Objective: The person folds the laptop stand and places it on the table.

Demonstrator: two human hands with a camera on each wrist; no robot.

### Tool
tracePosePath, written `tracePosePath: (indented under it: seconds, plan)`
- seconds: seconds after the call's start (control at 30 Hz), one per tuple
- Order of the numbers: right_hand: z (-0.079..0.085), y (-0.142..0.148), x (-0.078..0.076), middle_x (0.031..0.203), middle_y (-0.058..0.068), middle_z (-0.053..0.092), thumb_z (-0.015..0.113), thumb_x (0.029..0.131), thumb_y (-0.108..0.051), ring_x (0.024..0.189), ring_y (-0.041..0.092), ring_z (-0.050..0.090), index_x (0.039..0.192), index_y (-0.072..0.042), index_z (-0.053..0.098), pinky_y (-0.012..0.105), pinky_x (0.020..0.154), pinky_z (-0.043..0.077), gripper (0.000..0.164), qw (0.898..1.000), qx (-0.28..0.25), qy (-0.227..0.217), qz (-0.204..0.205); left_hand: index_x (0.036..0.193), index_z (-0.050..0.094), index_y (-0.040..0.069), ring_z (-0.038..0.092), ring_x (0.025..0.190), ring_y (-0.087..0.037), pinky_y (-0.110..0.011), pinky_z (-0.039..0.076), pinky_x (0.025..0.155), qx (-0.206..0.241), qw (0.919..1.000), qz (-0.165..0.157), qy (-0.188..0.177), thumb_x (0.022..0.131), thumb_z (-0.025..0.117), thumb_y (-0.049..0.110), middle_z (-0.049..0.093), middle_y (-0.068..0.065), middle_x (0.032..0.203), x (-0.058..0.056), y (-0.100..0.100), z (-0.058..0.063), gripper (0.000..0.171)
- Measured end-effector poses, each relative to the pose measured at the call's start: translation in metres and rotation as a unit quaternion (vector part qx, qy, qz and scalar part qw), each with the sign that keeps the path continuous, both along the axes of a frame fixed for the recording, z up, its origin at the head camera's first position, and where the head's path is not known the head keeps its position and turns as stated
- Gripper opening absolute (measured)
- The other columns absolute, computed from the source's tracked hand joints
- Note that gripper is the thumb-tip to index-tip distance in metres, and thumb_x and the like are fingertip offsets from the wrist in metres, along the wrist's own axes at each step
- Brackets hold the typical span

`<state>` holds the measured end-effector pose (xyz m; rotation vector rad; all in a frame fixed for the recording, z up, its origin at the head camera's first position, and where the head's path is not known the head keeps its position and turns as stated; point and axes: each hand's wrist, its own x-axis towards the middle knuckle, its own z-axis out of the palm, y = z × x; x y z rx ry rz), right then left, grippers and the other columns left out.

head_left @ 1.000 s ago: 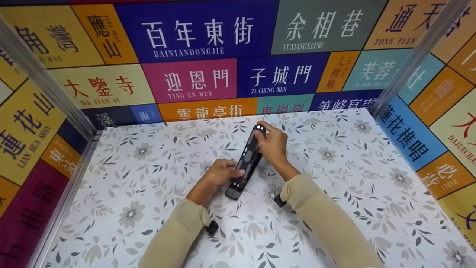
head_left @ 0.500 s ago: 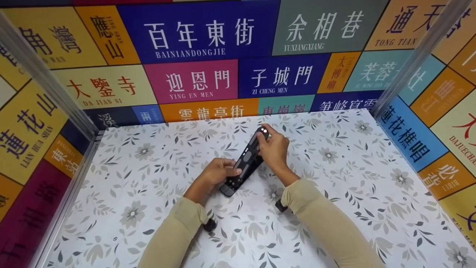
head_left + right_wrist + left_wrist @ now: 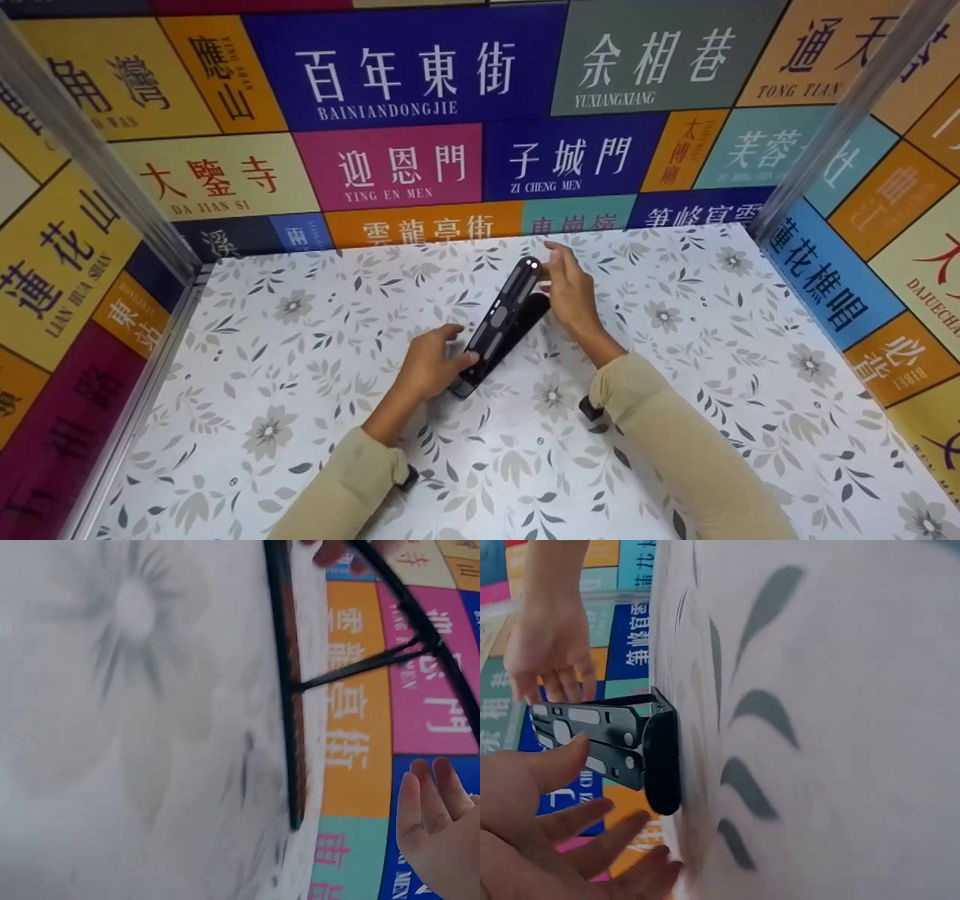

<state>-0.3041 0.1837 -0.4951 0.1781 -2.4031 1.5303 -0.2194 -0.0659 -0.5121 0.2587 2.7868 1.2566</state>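
A black folding stand [image 3: 499, 324] with grey pads, resembling a laptop stand, rests slantwise on the table. Its upper plate is raised at the far end above a base bar [image 3: 289, 690]. A thin strut [image 3: 360, 667] joins the two in the right wrist view. My left hand [image 3: 429, 367] is at the near end, thumb over the plate's edge, the other fingers spread loose in the left wrist view. Beside the raised end is my right hand [image 3: 574, 296], its fingers extended; whether a fingertip touches the plate is unclear. Neither hand grips the stand.
A white tabletop [image 3: 300, 465] with a grey leaf and flower print lies under everything. Behind it stands a wall [image 3: 405, 169] of coloured sign panels. Metal posts [image 3: 847, 112] rise at the corners. Each sleeve cuff carries a small black device [image 3: 591, 409].
My right hand has let go of the raised end and moved slightly right. My left hand has loosened its hold, fingers spreading. The stand has shifted slightly away and remains propped up.
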Motion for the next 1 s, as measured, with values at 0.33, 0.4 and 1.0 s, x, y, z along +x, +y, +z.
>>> tracePosePath:
  seconds: [0.33, 0.4, 1.0]
  plan:
    - [-0.019, 0.035, -0.019, 0.159, 0.013, 0.045, 0.059, 0.103, -0.033, 0.144, 0.035, 0.046, 0.155, -0.017, 0.044, 0.052, 0.120, 0.036, 0.057, 0.944, 0.283, -0.022, 0.167, 0.151, 0.050, 0.013, 0.025, 0.151, -0.049, -0.079, 0.032, 0.107, -0.219, 0.9679, 0.012, -0.123, 0.092, 0.071, 0.049, 0.033, -0.016, 0.165, 0.043, 0.012, 0.010, 0.072]
    - [-0.020, 0.038, -0.020, 0.164, 0.013, 0.037, 0.063, 0.100, -0.041, 0.147, 0.036, 0.042, 0.153, -0.018, 0.048, 0.052, 0.122, 0.033, 0.059, 0.921, 0.329, -0.050, 0.204, 0.151, 0.050, 0.015, 0.019, 0.153, -0.049, -0.082, 0.029, 0.107, -0.228, 0.9629, 0.020, -0.142, 0.093, 0.070, 0.047, 0.029, -0.015, 0.167, 0.046, 0.015, 0.011, 0.070]
    - [-0.025, 0.029, -0.024, 0.124, 0.005, 0.069, 0.080, 0.085, -0.045, 0.111, 0.029, 0.061, 0.129, -0.020, 0.072, 0.048, 0.102, 0.050, 0.052, 0.874, 0.436, -0.076, 0.199, 0.141, 0.061, 0.011, 0.023, 0.151, -0.052, -0.080, 0.033, 0.105, -0.249, 0.9535, 0.051, -0.162, 0.092, 0.074, 0.026, 0.030, -0.017, 0.166, 0.041, 0.027, 0.013, 0.053]
